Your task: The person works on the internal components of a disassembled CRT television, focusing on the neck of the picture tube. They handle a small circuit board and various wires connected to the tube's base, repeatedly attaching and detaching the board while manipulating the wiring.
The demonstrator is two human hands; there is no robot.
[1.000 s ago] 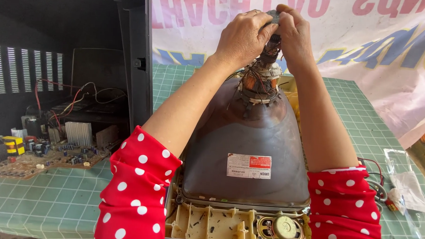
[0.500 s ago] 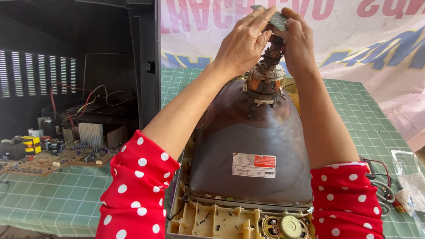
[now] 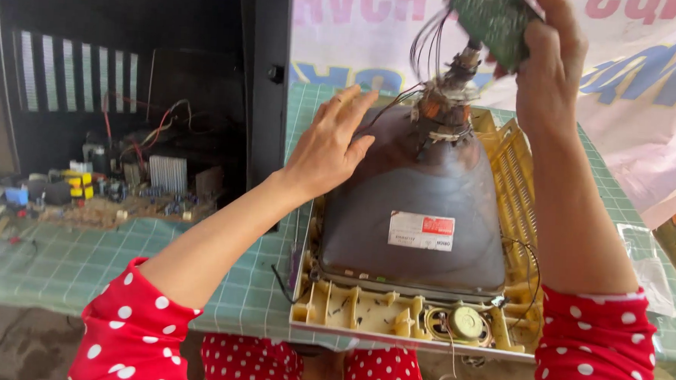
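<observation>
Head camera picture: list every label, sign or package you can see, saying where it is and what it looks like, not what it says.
Sticker: on the grey back of the picture tube, rectangular, white with a red part.
Banner: hanging behind the table, white cloth with pink and blue lettering.
Plastic bag: flat on the green mat at right, clear.

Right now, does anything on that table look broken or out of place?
Yes. The picture tube lies face down in a bare yellowed frame, its black shell off. The right hand holds a small green board above the neck.
</observation>
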